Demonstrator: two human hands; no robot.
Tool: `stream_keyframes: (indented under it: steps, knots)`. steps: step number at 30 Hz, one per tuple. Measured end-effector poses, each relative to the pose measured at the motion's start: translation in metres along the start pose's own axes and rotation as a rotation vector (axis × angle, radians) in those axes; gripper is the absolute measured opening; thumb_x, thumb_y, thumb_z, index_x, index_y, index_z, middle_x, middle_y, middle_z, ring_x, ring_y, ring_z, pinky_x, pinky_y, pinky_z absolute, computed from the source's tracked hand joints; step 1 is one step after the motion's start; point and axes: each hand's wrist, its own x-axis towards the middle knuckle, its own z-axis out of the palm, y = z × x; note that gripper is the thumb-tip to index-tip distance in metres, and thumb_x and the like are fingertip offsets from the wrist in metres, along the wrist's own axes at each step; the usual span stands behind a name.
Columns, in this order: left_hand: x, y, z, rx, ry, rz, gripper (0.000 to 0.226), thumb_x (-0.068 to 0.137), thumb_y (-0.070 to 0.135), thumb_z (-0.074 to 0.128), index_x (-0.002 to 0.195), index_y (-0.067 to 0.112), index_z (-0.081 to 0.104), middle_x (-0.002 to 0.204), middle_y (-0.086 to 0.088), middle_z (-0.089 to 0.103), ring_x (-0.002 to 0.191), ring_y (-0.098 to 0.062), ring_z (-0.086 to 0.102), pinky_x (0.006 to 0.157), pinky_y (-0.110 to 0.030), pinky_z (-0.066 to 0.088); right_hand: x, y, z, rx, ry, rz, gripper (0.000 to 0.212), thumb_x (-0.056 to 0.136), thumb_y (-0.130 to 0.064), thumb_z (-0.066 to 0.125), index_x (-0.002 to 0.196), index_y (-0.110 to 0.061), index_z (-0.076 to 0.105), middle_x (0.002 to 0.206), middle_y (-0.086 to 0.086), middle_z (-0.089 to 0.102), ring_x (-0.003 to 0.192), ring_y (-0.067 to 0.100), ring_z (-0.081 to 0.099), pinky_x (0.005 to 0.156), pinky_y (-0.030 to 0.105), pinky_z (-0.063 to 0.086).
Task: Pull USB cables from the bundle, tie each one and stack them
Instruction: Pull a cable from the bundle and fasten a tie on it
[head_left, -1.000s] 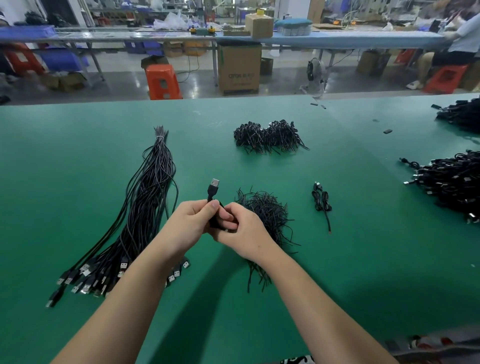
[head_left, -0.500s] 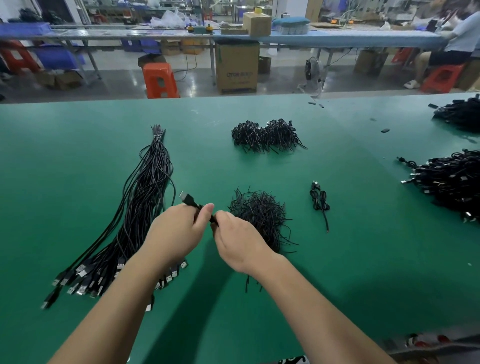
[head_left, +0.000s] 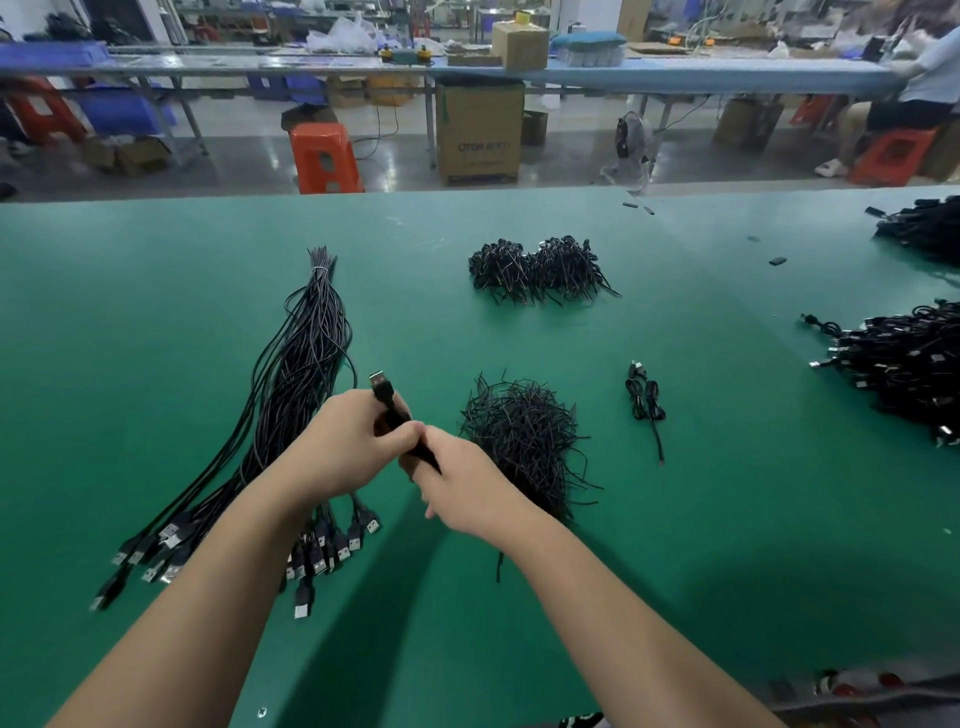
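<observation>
**Both hands gripping one coiled USB cable above the mat**

Left hand is curled round a folded black USB cable, thumb pressed over the coil; the silver USB-A plug sticks out past the knuckles, angled up and away. Right hand pinches the near end of the same coil, fingers curled under it. The two hands touch at the thumbs. Cable is held off the green table, centre of frame.

Left of the hands: the long bundle of straight black cables, banded at the far tip, plugs fanned out at the near end under the left forearm.

Just right of the hands: a loose heap of black twist ties, partly hidden by the right wrist.

Further right: one tied cable lying alone, tail pointing toward the near edge.

Far centre: two bunched clumps of short black wires, side by side and touching.

Right edge: a big pile of black cables, plus another pile at the far right corner. A few small black bits lie loose on the mat near there.

Beyond the table: an orange stool and a cardboard box on the floor. The box print starts "OTOR"; the rest is too blurred to read. A second bench runs across the back, with a seated person at its right end.
</observation>
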Motion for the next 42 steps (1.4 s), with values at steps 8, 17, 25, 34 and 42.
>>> stream_keyframes:
  steps: [8, 17, 25, 34, 42]
  knots:
    - [0.017, 0.001, -0.004, -0.261, -0.037, -0.017, 0.029, 0.089, 0.023, 0.067, 0.062, 0.017, 0.065, 0.047, 0.010, 0.054, 0.043, -0.005, 0.040, 0.045, -0.019, 0.032, 0.007, -0.004, -0.021, 0.130, 0.008, 0.014, 0.024, 0.107, -0.030, 0.038, 0.121, -0.023, 0.057, 0.115, 0.004, 0.066, 0.047, 0.009, 0.054, 0.057, 0.027, 0.049]
    - [0.031, 0.012, 0.017, -0.879, -0.097, -0.076, 0.013, 0.092, 0.018, 0.070, 0.102, 0.014, 0.065, 0.068, -0.002, 0.060, 0.046, -0.012, 0.034, 0.044, -0.022, 0.028, 0.011, 0.011, -0.037, 0.099, 0.265, 0.002, 0.024, 0.107, -0.021, 0.035, 0.097, -0.013, 0.055, 0.082, -0.001, 0.058, 0.069, 0.018, 0.051, 0.064, 0.035, 0.041]
    - [0.029, -0.029, 0.066, -0.533, -0.028, -0.455, 0.012, 0.096, 0.014, 0.062, 0.091, 0.005, 0.068, 0.079, -0.005, 0.066, 0.053, -0.012, 0.042, 0.050, -0.022, 0.035, 0.012, 0.036, -0.063, 0.125, 0.388, 0.101, 0.032, 0.109, -0.030, 0.031, 0.082, -0.019, 0.045, 0.066, -0.006, 0.040, 0.060, 0.016, 0.040, 0.066, 0.035, 0.037]
    - [0.053, -0.043, 0.126, -0.211, 0.095, -0.488, 0.015, 0.091, 0.038, 0.065, 0.092, 0.023, 0.066, 0.087, 0.009, 0.066, 0.090, -0.017, 0.064, 0.077, -0.030, 0.050, 0.012, 0.050, -0.067, 0.099, 0.404, 0.146, 0.033, 0.109, -0.031, 0.029, 0.080, -0.022, 0.042, 0.069, -0.002, 0.045, 0.064, 0.018, 0.044, 0.063, 0.034, 0.036]
    - [0.069, -0.031, 0.143, 0.001, 0.013, -0.590, 0.016, 0.090, 0.040, 0.064, 0.087, 0.024, 0.063, 0.090, 0.004, 0.068, 0.085, -0.019, 0.060, 0.069, -0.028, 0.044, 0.009, 0.062, -0.067, 0.092, 0.369, 0.170, 0.031, 0.108, -0.029, 0.030, 0.084, -0.017, 0.045, 0.067, -0.004, 0.043, 0.063, 0.017, 0.044, 0.065, 0.034, 0.036]
